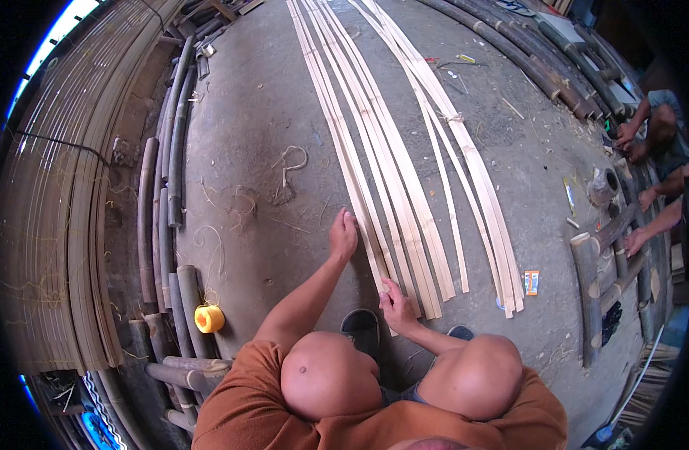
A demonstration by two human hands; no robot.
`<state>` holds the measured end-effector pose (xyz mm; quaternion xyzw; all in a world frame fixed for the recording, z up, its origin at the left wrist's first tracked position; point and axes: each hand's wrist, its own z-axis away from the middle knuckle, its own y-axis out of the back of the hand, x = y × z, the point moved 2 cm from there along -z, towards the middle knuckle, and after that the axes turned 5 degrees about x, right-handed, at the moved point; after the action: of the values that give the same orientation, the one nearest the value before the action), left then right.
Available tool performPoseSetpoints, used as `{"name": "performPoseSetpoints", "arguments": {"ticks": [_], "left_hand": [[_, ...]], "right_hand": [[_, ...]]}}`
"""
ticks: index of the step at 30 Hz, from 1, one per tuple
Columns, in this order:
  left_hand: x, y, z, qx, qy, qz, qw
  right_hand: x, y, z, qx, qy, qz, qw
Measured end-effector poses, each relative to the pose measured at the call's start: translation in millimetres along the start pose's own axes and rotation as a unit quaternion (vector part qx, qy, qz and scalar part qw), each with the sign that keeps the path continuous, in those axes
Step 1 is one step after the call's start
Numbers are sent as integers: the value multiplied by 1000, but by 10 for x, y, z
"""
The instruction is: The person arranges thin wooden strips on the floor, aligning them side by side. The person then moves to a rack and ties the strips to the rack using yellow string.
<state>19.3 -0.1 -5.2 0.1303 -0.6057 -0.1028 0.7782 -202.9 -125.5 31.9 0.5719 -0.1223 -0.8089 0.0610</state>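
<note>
**Squatting over split bamboo on a workshop floor**

Nearest the camera are the person's bent knees and an orange shirt, with dark shoes planted on the grey concrete floor [269, 135]. The right hand [396, 302] rests at the near ends of the long pale split-bamboo strips [382, 157], fingers curled with the tips pinching or pressing one strip's end; exactly which strip cannot be told. The left hand [343, 235] lies a little farther out, just beside the leftmost strip, palm down on the floor, fingers pressed together and nothing held.

The strips lie side by side, fanning slightly, and run from the feet far up toward the top of the view. They look thin, light and springy: stiff along the grain yet likely to whip and sag if lifted by one end, with edges that may be sharp. Holding near an end and steadying farther along seems the sounder grip.

To the left stands a yellow spool of twine [209, 319], touching dark round bamboo poles [172, 150] laid along the floor's edge, beside a thick curved stack of slats [55, 225]. Loose fibres litter the concrete. A small orange packet [531, 282] lies near the rightmost strip ends. At the far right, other people's hands [636, 241] work among short bamboo sections.
</note>
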Motion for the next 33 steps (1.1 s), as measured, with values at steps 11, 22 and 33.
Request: {"name": "performPoseSetpoints", "arguments": {"ticks": [11, 22, 33], "left_hand": [[-239, 2, -124, 5, -12, -22, 1000], [-403, -171, -194, -12, -25, -52, 998], [180, -403, 99, 36, -227, -236, 944]], "right_hand": [[105, -25, -40, -81, 47, 52, 994], [125, 248, -71, -29, 118, 110, 986], [281, 1818, -536, 259, 108, 289, 915]]}}
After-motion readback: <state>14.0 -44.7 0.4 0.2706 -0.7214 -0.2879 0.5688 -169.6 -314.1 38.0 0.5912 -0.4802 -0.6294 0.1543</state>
